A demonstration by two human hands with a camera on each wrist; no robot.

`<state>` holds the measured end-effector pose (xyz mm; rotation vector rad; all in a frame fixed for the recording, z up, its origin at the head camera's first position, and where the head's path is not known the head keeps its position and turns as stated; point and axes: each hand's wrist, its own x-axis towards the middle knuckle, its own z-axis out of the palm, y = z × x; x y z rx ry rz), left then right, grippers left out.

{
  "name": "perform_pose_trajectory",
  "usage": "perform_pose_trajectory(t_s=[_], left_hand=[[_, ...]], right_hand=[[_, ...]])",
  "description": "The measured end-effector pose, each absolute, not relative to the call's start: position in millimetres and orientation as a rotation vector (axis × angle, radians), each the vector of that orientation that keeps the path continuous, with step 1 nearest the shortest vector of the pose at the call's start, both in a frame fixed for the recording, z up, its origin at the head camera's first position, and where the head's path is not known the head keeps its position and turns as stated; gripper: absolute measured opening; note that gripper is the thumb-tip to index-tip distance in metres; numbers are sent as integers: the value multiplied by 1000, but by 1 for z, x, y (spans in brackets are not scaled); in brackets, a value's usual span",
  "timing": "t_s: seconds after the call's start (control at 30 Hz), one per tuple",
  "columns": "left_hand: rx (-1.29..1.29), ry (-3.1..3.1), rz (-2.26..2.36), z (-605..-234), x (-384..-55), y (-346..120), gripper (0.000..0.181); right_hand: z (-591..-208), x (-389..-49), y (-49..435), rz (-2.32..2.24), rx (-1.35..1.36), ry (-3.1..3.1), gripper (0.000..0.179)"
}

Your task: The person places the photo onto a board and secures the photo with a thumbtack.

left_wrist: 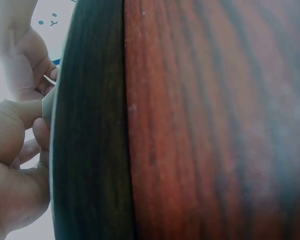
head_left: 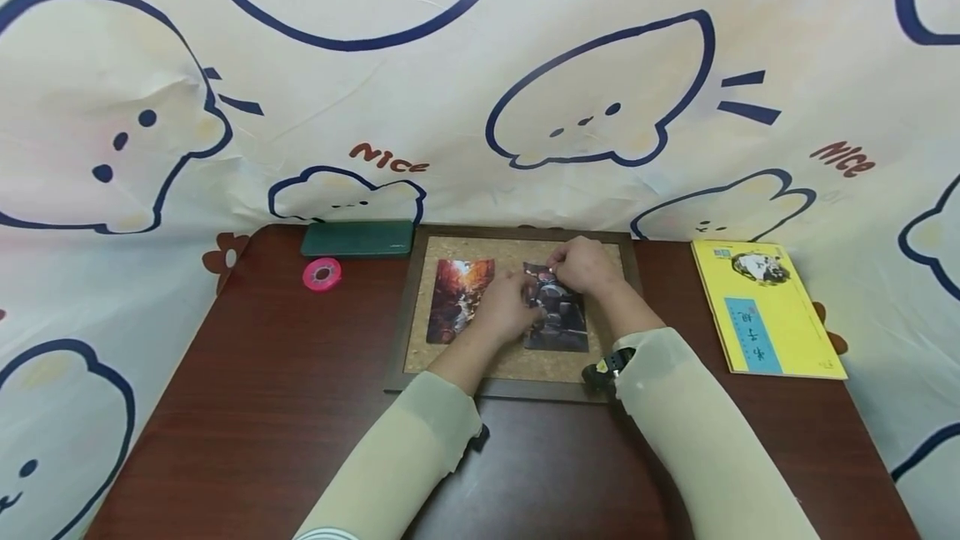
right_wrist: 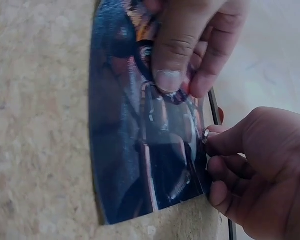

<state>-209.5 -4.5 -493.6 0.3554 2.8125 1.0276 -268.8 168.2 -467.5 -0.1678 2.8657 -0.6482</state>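
A cork board point(head_left: 465, 371) in a dark frame lies on the table, with two photo prints on it. The left one, a picture in fiery orange point(head_left: 453, 294), lies on the cork. My left hand point(head_left: 506, 307) holds the dark photo point(head_left: 558, 327) at its left side; in the right wrist view its thumb point(right_wrist: 169, 80) lies on the glossy face, and the print bows slightly. At the photo's top edge my right hand point(right_wrist: 270, 165) pinches a small pale push pin point(right_wrist: 206, 135). How deep the pin sits is hidden by the fingers.
Behind the board's left corner lies a dark green case point(head_left: 358, 239), with a pink ring-shaped item point(head_left: 322, 274) in front of it. A yellow book point(head_left: 795, 315) lies at the right. The brown table point(head_left: 300, 407) meets a patterned cloth point(head_left: 450, 107) at the back.
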Motion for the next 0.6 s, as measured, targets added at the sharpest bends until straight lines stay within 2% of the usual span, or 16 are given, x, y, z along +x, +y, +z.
perform_pose_trajectory(t_s=[0.2,0.43,0.6], left_hand=[[364,2792,1049,-496,-210,-2,53],[383,2789,1054,-495,-210,-3,52],[376,2788,1060,-495,-210,-4,51]], right_hand=[[-473,-269,173,-699,-199,2847,20],[-487,-264,192,-897,-439,2817,20],[-491,-261,198,-965,-462,2799,23]])
